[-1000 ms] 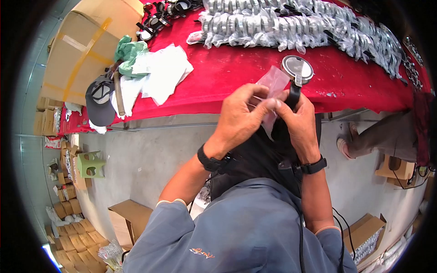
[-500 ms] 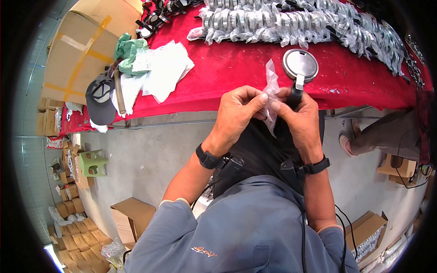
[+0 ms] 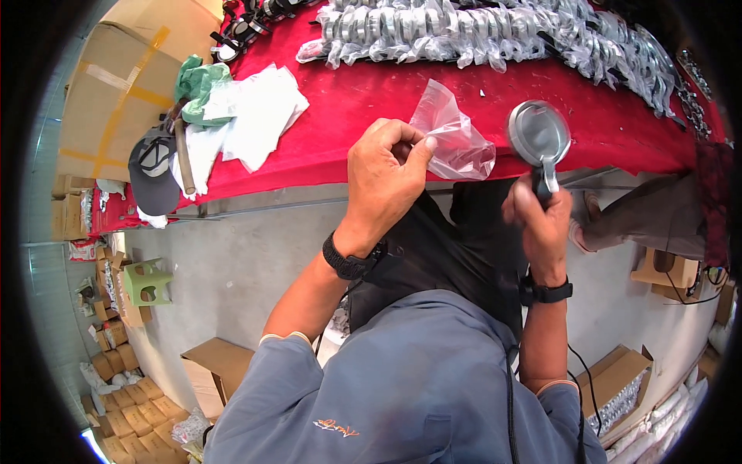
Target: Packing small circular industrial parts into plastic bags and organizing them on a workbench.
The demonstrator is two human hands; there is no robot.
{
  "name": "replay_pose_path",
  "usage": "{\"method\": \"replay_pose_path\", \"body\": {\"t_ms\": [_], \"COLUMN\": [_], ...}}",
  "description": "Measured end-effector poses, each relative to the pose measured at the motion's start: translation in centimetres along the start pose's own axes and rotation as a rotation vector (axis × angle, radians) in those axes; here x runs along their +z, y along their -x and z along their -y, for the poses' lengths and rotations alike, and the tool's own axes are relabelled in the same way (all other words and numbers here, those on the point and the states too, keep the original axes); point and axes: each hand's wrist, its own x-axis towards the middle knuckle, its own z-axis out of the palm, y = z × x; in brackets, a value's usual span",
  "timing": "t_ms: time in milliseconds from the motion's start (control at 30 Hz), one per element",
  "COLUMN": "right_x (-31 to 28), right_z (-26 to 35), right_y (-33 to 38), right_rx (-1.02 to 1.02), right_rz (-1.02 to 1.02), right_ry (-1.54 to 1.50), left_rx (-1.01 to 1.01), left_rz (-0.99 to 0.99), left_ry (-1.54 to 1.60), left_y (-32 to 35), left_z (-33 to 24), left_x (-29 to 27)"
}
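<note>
My left hand (image 3: 389,166) pinches the edge of a clear plastic bag (image 3: 454,138) between thumb and fingers. The bag is spread out and hangs over the front of the red table. In my right hand (image 3: 541,220) is a short black handle with a round, hollow metal cup (image 3: 539,133) on its end, much like a coffee portafilter. The cup is held up to the right of the bag, apart from it, and is slightly blurred. Several similar bagged round metal pieces (image 3: 417,27) lie in tight rows at the back of the table.
On the red-covered table (image 3: 348,108) at left are white bags (image 3: 267,116), a green bag (image 3: 201,85), a stick (image 3: 184,158) and a grey cap (image 3: 153,174). Cartons (image 3: 216,367) and a green stool (image 3: 147,282) stand on the floor. Another person's leg (image 3: 641,213) is at right.
My hands have moved apart. The bag, bunched between both hands before, is now spread and held by the left alone. My right hand has carried the metal cup to the right and turned it.
</note>
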Motion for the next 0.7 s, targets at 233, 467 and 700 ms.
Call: {"method": "replay_pose_path", "body": {"t_ms": [233, 467, 700], "right_x": [2.5, 3.9, 5.1], "right_z": [-2.8, -3.4, -2.9], "right_y": [3.3, 2.5, 1.9], "right_rx": [0.424, 0.134, 0.100], "right_rz": [0.292, 0.264, 0.034], "right_ry": [-0.778, 0.407, 0.420], "left_rx": [0.028, 0.403, 0.377], "left_rz": [0.066, 0.270, 0.363], "left_ry": [0.147, -0.129, -0.174], "left_y": [0.4, 0.2, 0.5], "left_z": [-1.0, -1.4, -0.9], "left_x": [0.9, -0.2, -0.6]}}
